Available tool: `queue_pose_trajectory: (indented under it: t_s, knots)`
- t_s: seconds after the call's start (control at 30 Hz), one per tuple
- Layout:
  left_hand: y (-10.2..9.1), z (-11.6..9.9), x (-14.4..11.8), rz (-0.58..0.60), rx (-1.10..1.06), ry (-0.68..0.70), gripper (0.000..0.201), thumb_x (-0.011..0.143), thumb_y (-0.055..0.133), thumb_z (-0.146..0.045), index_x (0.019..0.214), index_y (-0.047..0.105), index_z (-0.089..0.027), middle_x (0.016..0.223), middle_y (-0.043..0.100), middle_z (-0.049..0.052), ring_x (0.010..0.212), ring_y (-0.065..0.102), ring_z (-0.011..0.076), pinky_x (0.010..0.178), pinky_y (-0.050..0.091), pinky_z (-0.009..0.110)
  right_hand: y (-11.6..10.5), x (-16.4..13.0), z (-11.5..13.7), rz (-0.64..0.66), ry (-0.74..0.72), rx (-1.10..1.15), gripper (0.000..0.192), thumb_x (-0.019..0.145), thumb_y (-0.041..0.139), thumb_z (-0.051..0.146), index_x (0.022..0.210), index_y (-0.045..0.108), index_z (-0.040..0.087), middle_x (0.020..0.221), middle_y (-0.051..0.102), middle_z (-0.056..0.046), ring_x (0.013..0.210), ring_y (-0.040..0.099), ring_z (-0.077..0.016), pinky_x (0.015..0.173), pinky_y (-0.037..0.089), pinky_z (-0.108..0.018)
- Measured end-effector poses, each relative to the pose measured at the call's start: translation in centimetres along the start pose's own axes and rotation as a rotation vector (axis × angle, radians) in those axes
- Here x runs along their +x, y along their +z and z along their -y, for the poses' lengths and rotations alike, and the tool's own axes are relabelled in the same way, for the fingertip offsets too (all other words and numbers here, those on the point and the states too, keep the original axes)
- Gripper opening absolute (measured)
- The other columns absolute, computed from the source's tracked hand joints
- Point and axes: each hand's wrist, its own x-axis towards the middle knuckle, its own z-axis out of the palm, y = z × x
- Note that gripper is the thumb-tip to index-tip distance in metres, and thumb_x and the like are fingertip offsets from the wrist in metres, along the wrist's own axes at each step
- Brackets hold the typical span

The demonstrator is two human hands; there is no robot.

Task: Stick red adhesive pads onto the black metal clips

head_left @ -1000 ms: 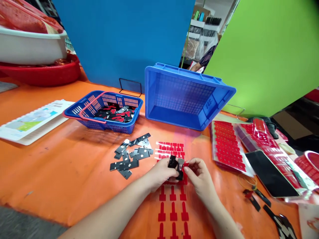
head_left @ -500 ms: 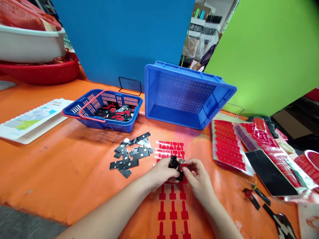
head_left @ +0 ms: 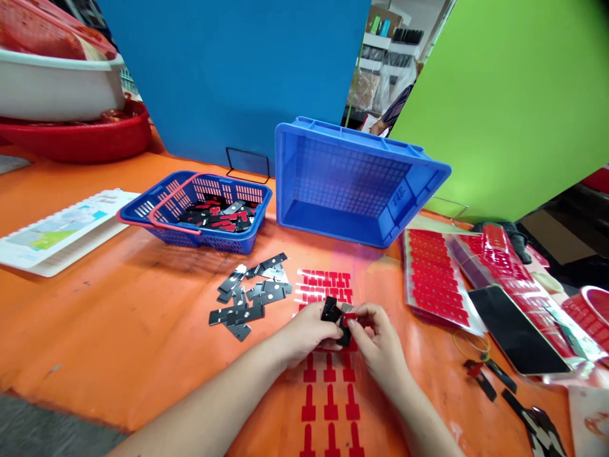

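My left hand [head_left: 309, 330] is closed around small black flat pieces [head_left: 332, 310]. Against them, my right hand [head_left: 375, 327] pinches a small red sticker [head_left: 349, 316] between thumb and fingers. Both hands are above a clear sheet carrying rows of red T-shaped stickers [head_left: 329, 403], and they hide its middle. Left of the hands lies a loose pile of black and grey flat strips [head_left: 247, 295], some with a round hole or dot. A blue basket [head_left: 209, 238] with a pink handle holds more black strips, several bearing red.
Behind the hands, a blue crate [head_left: 342, 219] rests on its side. To the right lie red sticker sheets [head_left: 435, 276], a phone [head_left: 516, 327], a yellow rubber band [head_left: 469, 346] and black pieces [head_left: 533, 419]. A white booklet [head_left: 61, 225] is at left. Beyond the panels, another person's arm [head_left: 392, 114] shows.
Almost nothing differs. Both hands keep the same hold, and the view has shifted very slightly.
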Motion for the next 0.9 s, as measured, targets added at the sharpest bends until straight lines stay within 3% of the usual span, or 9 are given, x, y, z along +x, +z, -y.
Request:
queue_pose_trajectory:
  t_s: [0.9]
  knots:
    - [-0.09, 0.05, -0.05, 0.034, 0.04, 0.007, 0.023, 0.059, 0.054, -0.01, 0.08, 0.055, -0.018, 0.069, 0.051, -0.003, 0.07, 0.053, 0.0113, 0.064, 0.045, 0.025, -0.05, -0.09, -0.25, 0.02, -0.041, -0.091, 0.009, 0.079, 0.047, 0.024, 0.087, 0.049, 0.021, 0.085, 0.056, -0.004, 0.076, 0.053, -0.0167, 0.058, 0.045, -0.025]
